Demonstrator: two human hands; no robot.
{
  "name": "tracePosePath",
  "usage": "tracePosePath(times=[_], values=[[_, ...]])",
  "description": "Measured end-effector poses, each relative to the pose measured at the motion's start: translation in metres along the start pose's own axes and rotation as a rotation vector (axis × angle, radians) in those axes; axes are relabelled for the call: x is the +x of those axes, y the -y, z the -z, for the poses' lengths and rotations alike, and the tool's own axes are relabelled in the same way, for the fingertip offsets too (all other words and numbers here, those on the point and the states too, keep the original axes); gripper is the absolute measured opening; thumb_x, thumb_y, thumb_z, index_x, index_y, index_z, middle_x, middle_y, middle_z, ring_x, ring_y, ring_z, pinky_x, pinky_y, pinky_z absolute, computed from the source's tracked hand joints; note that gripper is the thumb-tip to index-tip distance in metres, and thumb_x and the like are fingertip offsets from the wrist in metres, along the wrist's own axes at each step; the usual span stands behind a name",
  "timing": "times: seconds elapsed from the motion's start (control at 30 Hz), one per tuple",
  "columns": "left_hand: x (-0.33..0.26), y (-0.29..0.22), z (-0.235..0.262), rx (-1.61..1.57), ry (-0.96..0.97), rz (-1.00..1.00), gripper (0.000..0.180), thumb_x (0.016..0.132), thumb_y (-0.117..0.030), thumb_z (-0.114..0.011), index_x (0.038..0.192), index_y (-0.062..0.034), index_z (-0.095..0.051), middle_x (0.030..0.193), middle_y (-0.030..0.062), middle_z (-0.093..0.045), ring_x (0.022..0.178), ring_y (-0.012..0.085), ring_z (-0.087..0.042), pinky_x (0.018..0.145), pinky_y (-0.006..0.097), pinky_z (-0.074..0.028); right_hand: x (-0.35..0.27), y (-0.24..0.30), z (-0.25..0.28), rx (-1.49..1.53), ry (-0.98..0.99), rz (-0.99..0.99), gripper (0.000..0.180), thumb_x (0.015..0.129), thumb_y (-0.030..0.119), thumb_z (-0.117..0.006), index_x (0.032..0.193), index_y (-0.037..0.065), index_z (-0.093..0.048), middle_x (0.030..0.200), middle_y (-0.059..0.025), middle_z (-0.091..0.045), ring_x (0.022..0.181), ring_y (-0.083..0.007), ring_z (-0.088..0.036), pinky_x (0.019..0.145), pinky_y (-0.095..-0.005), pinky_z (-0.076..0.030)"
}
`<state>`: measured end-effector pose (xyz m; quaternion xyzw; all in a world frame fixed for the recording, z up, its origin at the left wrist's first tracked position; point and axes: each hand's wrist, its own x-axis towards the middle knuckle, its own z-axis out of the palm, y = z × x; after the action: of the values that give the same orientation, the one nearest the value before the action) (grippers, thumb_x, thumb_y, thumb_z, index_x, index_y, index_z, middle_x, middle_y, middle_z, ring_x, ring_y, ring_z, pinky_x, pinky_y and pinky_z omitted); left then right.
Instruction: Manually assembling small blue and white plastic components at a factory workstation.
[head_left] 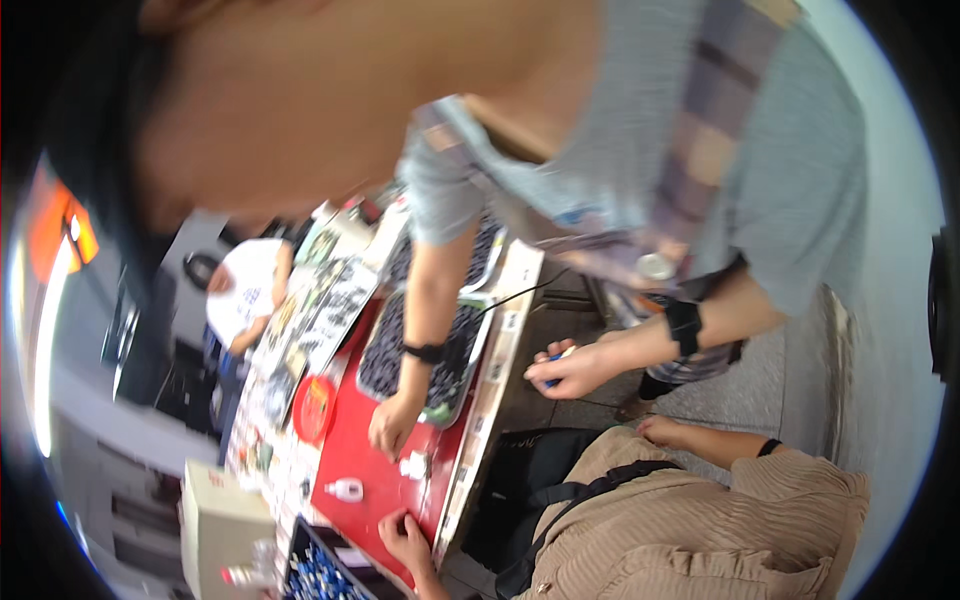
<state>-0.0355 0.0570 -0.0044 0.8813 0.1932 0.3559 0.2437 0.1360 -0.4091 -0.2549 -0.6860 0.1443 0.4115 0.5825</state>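
Observation:
My left hand (405, 540) comes from the lower edge and rests by the red tabletop (390, 510), its fingers apart and holding nothing visible. Past its fingers lie a small white bottle (345, 489) and a second white bottle-like piece (415, 465). My right hand (660, 430), below a beige sleeve, hangs over the floor at the right; its fingers are small and blurred. A co-worker in a grey shirt leans in close. One of that person's hands (395, 425) is closed above the table, while the other (570, 372) holds something small and blue.
Trays of dark pieces (385, 350) line the table behind a round red dish (315, 408). A black bin (300, 535) of small blue and white pieces stands lower left, beside a pale box (220, 520). A person in white (245, 300) sits at the far side.

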Motion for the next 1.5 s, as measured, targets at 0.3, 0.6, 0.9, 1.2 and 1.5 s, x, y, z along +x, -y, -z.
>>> tracePosePath(times=[0.3,0.6,0.9,1.2,1.5], values=[[-0.001,-0.013,0.003,-0.001,-0.055,0.106,0.008,0.078,-0.004,-0.065,0.085,-0.0043,-0.069,0.090,0.0108,-0.062,0.092,0.0284,-0.057,0.085,0.038,-0.044,0.064,-0.010,0.016,0.048,0.127,0.136,0.019,0.095,0.007,-0.056,0.105,-0.004,-0.067,0.096,-0.0102,-0.070,0.082,-0.0219,-0.067,0.073,-0.0358,-0.054],[-0.003,-0.017,0.008,-0.021,-0.080,0.117,0.008,0.077,-0.002,-0.065,0.084,-0.0042,-0.068,0.088,0.0097,-0.062,0.091,0.0272,-0.056,0.084,0.038,-0.043,0.047,0.012,0.016,-0.036,0.108,0.060,0.023,0.101,0.012,-0.052,0.108,-0.005,-0.065,0.098,-0.0105,-0.069,0.086,-0.0215,-0.066,0.076,-0.0351,-0.053],[-0.004,-0.013,0.010,-0.063,-0.081,0.163,0.010,0.078,-0.003,-0.066,0.087,-0.0055,-0.069,0.091,0.0095,-0.062,0.093,0.0272,-0.056,0.085,0.038,-0.044,0.000,0.061,-0.014,-0.158,0.021,0.029,0.017,0.092,0.007,-0.062,0.104,-0.003,-0.068,0.092,-0.0106,-0.070,0.080,-0.0193,-0.065,0.073,-0.0337,-0.053],[-0.004,-0.006,0.010,-0.078,-0.071,0.194,0.013,0.078,-0.004,-0.067,0.090,-0.0063,-0.070,0.093,0.0099,-0.063,0.094,0.0274,-0.056,0.086,0.038,-0.045,-0.021,0.135,-0.036,-0.241,0.102,0.186,0.012,0.089,0.001,-0.063,0.099,0.000,-0.069,0.088,-0.0073,-0.068,0.073,-0.0126,-0.062,0.065,-0.0264,-0.052],[-0.002,-0.005,0.013,-0.075,-0.058,0.251,0.011,0.081,-0.007,-0.068,0.091,-0.0075,-0.071,0.095,0.0084,-0.065,0.095,0.0265,-0.058,0.087,0.037,-0.046,-0.062,0.206,-0.067,-0.273,0.214,0.210,0.017,0.089,0.007,-0.063,0.105,0.003,-0.066,0.088,-0.0043,-0.067,0.073,-0.0103,-0.061,0.060,-0.0244,-0.052]])
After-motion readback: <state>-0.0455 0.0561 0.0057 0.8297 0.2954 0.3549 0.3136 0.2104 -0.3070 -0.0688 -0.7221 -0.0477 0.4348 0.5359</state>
